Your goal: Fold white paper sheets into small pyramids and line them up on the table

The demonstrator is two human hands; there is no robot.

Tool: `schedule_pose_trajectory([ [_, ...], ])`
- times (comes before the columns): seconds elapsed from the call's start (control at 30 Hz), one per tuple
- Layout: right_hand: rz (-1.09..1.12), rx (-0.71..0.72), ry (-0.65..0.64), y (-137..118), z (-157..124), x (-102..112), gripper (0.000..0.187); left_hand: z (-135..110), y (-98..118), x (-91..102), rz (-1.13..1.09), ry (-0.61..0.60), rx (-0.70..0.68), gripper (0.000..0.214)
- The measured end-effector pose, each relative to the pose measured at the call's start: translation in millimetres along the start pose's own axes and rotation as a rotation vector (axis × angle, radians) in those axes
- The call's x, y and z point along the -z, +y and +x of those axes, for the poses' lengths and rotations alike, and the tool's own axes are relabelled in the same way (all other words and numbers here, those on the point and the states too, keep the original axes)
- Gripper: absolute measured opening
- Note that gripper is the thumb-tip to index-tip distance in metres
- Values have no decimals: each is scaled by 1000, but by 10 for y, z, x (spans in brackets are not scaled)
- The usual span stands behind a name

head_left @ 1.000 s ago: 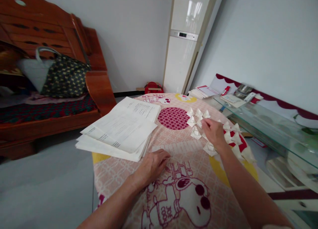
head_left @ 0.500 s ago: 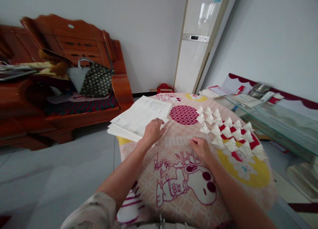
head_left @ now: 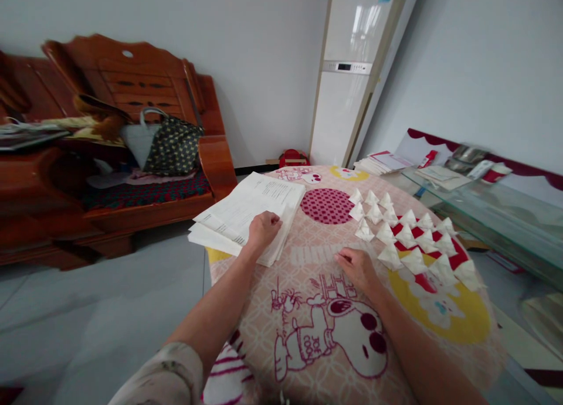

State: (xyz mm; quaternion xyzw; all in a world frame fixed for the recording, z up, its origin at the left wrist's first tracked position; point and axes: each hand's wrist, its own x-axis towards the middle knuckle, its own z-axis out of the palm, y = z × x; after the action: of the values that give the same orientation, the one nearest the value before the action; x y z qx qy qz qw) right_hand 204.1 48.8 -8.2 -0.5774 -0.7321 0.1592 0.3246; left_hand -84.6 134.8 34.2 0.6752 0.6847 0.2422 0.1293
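Note:
My left hand (head_left: 263, 228) rests on a stack of white printed paper sheets (head_left: 246, 214) at the left edge of the table, fingers curled down onto the top sheet. My right hand (head_left: 357, 267) lies on the pink cartoon tablecloth (head_left: 316, 311), fingers loosely curled, with nothing visible in it. Just right of it lie several small folded white paper pieces (head_left: 407, 238) in rows.
A wooden bench (head_left: 132, 159) with a patterned bag (head_left: 173, 147) stands at the left. A tall white air conditioner (head_left: 347, 82) is in the corner, a red object (head_left: 294, 157) at its foot. A glass-topped table (head_left: 492, 208) with papers and boxes runs along the right.
My left hand moved from the cloth up onto the paper stack. My right hand drew back from the folded pieces to the cloth. The view swung left.

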Motion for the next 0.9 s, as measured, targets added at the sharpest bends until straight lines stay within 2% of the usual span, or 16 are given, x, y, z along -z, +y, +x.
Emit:
schedule_pose_trajectory([
  [0.1, 14, -10, -16, 5, -10, 7, 33, 37, -90, 52, -123, 44, 45, 23],
  [0.3, 19, -16, -40, -15, -12, 34, 34, 81, -296, 100, -332, 243, 204, 28],
  [0.4, 30, -15, -38, -23, -10, 41, 35, 98, -360, 75, -441, 282, 258, 28],
  [0.5, 35, -12, -28, -26, -11, 37, 35, 95, -354, 44, -553, 281, 235, 28],
  [0.63, 38, -3, -9, -11, -26, 25, 34, 0, -182, 38, -663, 181, 97, 28],
  [0.77, 154, -16, 64, 1, -49, 40, 16, -254, 145, 54, -665, -28, -208, 24],
  [0.83, 209, 9, 123, -18, -48, 69, 34, -414, 312, 58, -585, -195, -400, 20],
  [0.9, 207, 86, 171, -55, -37, 106, 54, -560, 449, 56, -541, -315, -528, 16],
])
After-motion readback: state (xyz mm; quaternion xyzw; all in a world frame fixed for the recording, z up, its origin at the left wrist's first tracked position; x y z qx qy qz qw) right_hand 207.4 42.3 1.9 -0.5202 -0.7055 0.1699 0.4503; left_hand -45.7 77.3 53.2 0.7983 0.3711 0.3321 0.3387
